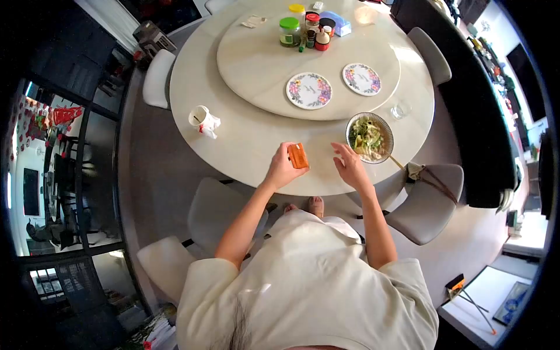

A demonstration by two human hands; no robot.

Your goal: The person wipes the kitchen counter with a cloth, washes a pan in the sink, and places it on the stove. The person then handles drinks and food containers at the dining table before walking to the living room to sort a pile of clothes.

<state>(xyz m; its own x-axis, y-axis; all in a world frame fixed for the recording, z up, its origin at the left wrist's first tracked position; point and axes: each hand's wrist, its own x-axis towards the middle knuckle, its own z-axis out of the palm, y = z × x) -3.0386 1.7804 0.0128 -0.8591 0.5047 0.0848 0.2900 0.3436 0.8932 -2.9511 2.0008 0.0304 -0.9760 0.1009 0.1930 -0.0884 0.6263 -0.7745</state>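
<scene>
My left hand (282,168) is closed around a small orange packet (298,156), held over the front edge of the round table (245,140). To its right, my right hand (350,166) is raised with its fingers apart and nothing in them. Just beyond that hand sits a ribbed bowl (391,137) holding green leaves and pale food (366,137). A thin wooden stick (397,162) sticks out over the bowl's near right side. What is printed on the packet is too small to read.
A turntable (256,76) carries two flowered plates (309,91) (361,79) and several jars, one green-lidded (289,32). A clear glass (401,109) stands behind the bowl. At left are a white cup (199,116) and crumpled tissue (210,125). Chairs (429,204) surround the table.
</scene>
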